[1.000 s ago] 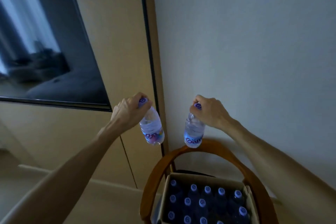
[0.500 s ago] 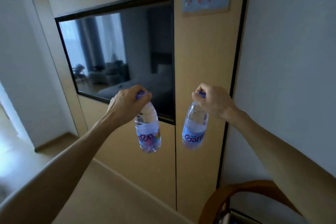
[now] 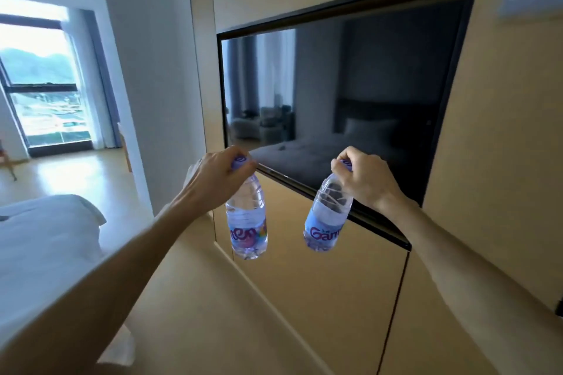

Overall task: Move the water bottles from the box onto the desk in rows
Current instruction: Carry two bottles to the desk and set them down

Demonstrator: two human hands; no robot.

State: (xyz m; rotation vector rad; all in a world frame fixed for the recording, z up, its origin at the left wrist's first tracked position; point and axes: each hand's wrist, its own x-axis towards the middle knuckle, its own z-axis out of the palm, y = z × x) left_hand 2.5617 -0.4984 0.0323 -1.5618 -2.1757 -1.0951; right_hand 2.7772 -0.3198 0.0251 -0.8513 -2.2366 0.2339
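1. Head view: the left hand (image 3: 217, 175) is gripping the cap of the left bottle (image 3: 247, 219), which is hanging in mid-air.
2. The right hand (image 3: 364, 176) is pinching the right bottle (image 3: 327, 216) by its cap, tilted, before the wall-mounted screen (image 3: 350, 94).
3. Both bottles are hanging apart from each other.

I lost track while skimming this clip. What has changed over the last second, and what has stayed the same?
The view has swung left: the box of bottles and the wooden chair have dropped out of sight, and the wall screen, a window and white bedding have come in. Unchanged: the left hand and right hand each grip a bottle by the cap, hanging.
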